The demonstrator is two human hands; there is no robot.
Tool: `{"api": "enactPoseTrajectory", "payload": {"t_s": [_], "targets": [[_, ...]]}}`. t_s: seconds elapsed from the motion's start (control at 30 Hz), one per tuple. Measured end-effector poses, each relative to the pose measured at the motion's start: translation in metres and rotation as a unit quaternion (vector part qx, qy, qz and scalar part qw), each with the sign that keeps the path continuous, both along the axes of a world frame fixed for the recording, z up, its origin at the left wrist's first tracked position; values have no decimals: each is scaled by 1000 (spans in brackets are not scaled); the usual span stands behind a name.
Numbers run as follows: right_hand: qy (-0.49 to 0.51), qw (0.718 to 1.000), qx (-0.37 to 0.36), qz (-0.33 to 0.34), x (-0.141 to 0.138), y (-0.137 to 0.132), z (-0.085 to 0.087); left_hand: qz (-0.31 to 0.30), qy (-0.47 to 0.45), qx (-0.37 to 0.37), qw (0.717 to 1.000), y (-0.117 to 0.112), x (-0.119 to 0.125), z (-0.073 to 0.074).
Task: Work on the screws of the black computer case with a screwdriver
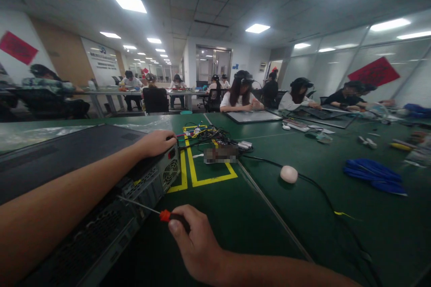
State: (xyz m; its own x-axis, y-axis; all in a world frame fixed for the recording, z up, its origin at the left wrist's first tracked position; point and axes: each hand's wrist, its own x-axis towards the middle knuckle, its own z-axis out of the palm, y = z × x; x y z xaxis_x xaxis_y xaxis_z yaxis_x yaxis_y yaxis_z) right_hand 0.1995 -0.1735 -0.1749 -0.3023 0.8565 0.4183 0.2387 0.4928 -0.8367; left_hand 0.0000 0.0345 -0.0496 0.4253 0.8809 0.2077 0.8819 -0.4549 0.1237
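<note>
A dark desktop computer case (pixel 77 148) lies on its side on the green table at the left. My left hand (pixel 160 142) is on its top near the rear corner, fingers curled over the edge and partly hidden. My right hand (pixel 195 237) is closed round the handle of a screwdriver (pixel 164 215) with a red and black grip. Its thin shaft points left, and the tip meets the slotted rear panel of the case, below my left forearm. A round vent grille (pixel 171 170) shows on the rear panel.
Beyond the case, a tangle of black cables (pixel 215 133) lies by yellow tape lines (pixel 215 182). A pale rounded object (pixel 288 174), a long black cable (pixel 319 189) and a blue bundle (pixel 373 176) lie to the right. Several people sit at tables further off.
</note>
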Motion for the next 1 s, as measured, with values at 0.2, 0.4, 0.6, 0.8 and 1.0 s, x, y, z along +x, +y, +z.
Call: {"api": "enactPoseTrajectory", "payload": {"t_s": [0.2, 0.4, 0.6, 0.8, 1.0], "targets": [[-14, 999, -17, 30, 0, -1, 4, 19, 32, 2, 999, -6, 2, 8], [-15, 998, -41, 38, -1, 1, 1, 37, 35, 14, 999, -8, 4, 9], [-12, 999, -33, 41, -2, 4, -2, 39, 7, 22, 999, -2, 1, 5], [-1, 998, -31, 49, -1, 5, -1, 46, 32, 14, 998, -6, 2, 9], [5, 998, -35, 56, -1, 6, -3, 31, 42, 15, 999, -11, 4, 12]]}}
